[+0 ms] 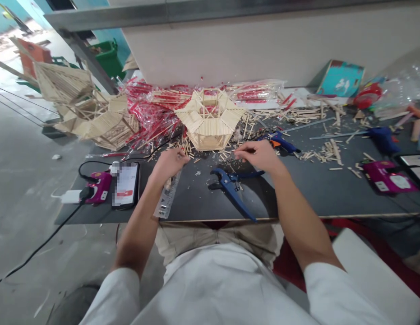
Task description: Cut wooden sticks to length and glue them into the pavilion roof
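Note:
A pale model building made of wooden sticks (211, 119) stands on the dark table between and beyond my hands. My left hand (169, 164) is at its front left corner, fingers curled among short stick pieces and above a clear ruler (166, 198). At the front right, my right hand (257, 154) has thumb and fingers pinched together, apart from the model. Whatever either hand may hold is too small to make out. Blue-handled cutters (232, 189) lie on the table below my right hand. Beyond that hand rests a blue glue gun (284, 142).
A larger stick model (94, 113) stands at the left. Red-and-clear plastic wrappers (145, 106) and loose sticks (328, 153) cover the back and right. A phone (126, 185) and purple power strip (99, 186) lie left; another purple power strip (389, 177) lies right.

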{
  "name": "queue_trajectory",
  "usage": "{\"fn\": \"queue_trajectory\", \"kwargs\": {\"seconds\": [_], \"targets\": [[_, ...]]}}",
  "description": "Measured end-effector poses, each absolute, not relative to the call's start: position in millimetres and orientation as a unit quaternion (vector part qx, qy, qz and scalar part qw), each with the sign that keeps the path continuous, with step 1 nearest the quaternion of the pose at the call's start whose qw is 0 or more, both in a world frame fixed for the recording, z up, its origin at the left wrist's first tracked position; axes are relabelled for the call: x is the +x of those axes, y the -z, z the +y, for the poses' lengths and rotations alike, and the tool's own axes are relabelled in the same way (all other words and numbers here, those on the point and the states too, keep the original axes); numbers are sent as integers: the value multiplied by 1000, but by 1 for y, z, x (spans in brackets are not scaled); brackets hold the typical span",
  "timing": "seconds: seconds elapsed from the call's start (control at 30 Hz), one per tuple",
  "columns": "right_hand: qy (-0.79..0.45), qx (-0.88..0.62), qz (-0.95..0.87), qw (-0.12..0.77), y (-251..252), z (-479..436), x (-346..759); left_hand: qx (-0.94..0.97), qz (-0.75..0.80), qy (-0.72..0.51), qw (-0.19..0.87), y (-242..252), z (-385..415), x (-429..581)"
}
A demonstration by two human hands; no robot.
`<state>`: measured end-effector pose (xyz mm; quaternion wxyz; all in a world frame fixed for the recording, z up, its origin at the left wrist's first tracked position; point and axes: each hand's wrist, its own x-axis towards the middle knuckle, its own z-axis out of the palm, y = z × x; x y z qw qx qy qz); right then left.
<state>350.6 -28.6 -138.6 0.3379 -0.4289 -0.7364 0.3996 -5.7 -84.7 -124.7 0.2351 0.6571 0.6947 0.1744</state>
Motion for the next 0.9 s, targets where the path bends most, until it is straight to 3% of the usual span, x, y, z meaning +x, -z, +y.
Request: {"fn": "queue_trajectory", "kwargs": {"seconds": [0.13, 0.33, 0.7, 0.83, 0.9], "targets": [[-255, -533, -679, 436, 128, -20, 385, 638, 718, -188, 206, 138, -87, 3], [-167, -590, -743, 266, 128, -8, 410, 634, 685, -246, 263, 141, -96, 22], [-124, -630, -702, 308, 131, 4, 406, 639, 597, -269, 404, 153, -99, 38], [-80, -621, -739, 248, 121, 52, 400, 630, 564, -270, 459, 153, -101, 43], [-38, -603, -777, 176, 119, 84, 392, 612, 541, -277, 506, 152, -101, 45]]}}
